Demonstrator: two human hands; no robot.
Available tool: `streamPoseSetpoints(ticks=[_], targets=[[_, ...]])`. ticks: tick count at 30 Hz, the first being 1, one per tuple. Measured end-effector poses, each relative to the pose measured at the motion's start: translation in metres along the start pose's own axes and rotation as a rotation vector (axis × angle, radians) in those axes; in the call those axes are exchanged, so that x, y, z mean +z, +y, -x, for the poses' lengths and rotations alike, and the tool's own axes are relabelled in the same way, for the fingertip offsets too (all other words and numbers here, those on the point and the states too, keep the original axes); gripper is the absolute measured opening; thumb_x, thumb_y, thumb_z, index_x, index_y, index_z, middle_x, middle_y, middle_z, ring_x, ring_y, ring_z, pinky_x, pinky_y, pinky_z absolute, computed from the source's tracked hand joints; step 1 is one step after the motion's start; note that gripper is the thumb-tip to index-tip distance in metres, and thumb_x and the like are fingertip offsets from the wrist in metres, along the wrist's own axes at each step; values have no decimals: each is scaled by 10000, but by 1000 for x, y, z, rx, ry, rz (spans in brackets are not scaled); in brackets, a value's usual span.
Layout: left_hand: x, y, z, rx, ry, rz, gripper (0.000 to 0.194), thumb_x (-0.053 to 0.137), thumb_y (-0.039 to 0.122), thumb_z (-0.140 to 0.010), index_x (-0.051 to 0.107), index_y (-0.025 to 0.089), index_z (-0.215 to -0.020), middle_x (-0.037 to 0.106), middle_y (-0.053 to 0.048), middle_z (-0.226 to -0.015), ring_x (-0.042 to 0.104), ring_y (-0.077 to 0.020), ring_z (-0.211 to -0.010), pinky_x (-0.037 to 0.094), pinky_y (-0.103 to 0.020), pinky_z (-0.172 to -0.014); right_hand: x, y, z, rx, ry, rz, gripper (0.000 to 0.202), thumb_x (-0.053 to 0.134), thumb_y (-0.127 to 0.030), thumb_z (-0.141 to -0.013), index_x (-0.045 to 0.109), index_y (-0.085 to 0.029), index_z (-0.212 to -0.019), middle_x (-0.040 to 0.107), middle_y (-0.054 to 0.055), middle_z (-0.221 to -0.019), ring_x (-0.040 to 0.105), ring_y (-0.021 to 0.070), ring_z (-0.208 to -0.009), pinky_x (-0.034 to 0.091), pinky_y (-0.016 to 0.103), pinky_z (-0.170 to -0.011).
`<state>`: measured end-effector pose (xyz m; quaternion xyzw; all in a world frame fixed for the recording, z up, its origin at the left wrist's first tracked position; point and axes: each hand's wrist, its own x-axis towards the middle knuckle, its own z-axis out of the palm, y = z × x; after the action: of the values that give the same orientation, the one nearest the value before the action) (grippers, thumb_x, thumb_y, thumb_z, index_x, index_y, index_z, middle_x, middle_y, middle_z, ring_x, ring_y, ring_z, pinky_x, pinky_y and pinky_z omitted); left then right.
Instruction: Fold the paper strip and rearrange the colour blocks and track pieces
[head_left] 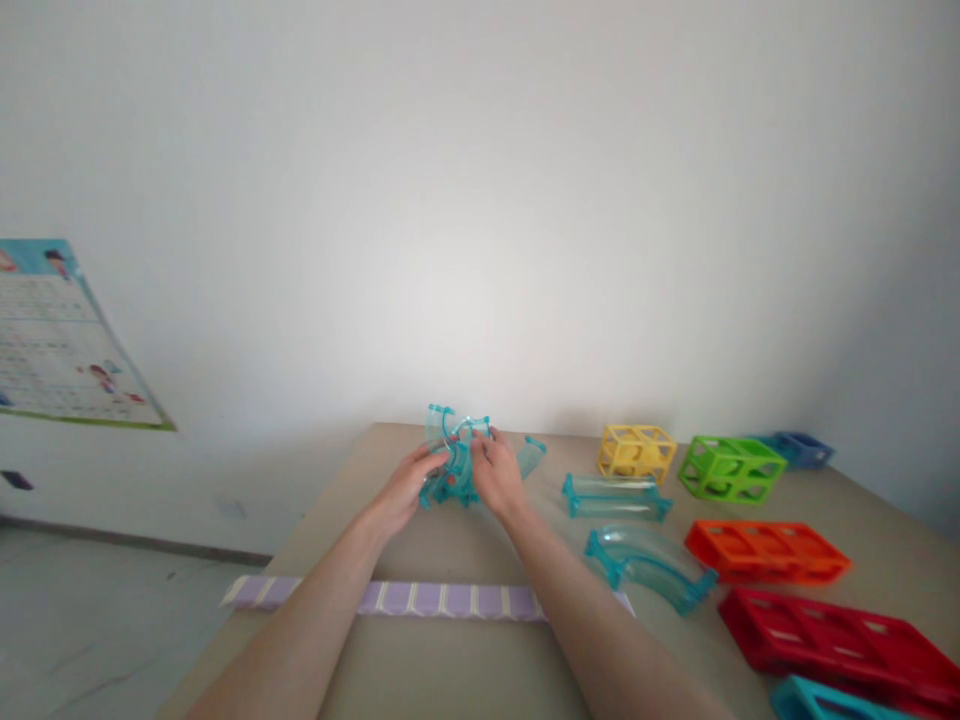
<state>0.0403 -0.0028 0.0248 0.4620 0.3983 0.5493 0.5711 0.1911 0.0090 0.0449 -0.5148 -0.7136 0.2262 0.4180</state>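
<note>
Both of my hands close around a clear teal marble run piece near the far edge of the table. My left hand grips its left side, thumb towards the middle. My right hand holds the upper right part, its fingers partly hidden behind the plastic. Curved teal sections stick up and out on both sides, and small red spots show in the middle. To the right lie a straight clear teal track and a curved clear teal track.
Right of my arms stand a yellow frame block, a green frame block, an orange block, a red block and a blue block. A purple-and-white strip crosses the table under my forearms. The wall rises behind.
</note>
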Motion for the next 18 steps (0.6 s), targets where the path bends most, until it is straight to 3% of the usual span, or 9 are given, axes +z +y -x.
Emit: streamPoseSetpoints(ticks=[3, 5, 9, 14, 18], targets=[[1, -1, -1, 44, 39, -6, 443, 735, 354, -706, 699, 171, -1107, 734, -72, -944, 653, -167, -713, 499, -268, -661, -6, -8, 1, 15, 49, -23, 381, 402, -334, -944, 706, -116, -1014, 601, 193, -1192, 419, 301, -1265, 237, 417, -1098], [1, -1, -2, 91, 81, -3, 448, 730, 360, -712, 692, 181, -1121, 732, -67, -985, 659, -179, -806, 496, -274, -734, -9, -14, 2, 11, 9, -69, 362, 449, -387, -928, 710, -143, -982, 653, 154, -1067, 511, 284, -1158, 301, 395, -1051], [1, -2, -3, 231, 157, -26, 519, 725, 372, -732, 638, 207, -1216, 709, -50, -1089, 623, -192, -1007, 459, -269, -865, -7, -24, 2, 47, -160, -229, 379, 426, -423, -930, 691, -158, -869, 673, 74, -842, 642, 210, -809, 466, 325, -793], [3, -3, -1, 355, 127, -37, 667, 690, 353, -788, 442, 277, -1402, 689, -40, -1136, 632, -190, -1002, 479, -286, -850, -1, -30, 2, 179, -313, -509, 289, 393, -317, -908, 612, -175, -1031, 636, 49, -916, 629, 146, -630, 516, 277, -573], [7, -2, 3, 325, 49, 80, 823, 742, 270, -741, 334, 317, -1454, 639, -56, -1251, 611, -213, -1090, 479, -322, -906, -3, -34, 4, 289, -377, -703, 253, 524, -224, -803, 577, -180, -1046, 594, 10, -763, 593, 143, -594, 546, 284, -520]])
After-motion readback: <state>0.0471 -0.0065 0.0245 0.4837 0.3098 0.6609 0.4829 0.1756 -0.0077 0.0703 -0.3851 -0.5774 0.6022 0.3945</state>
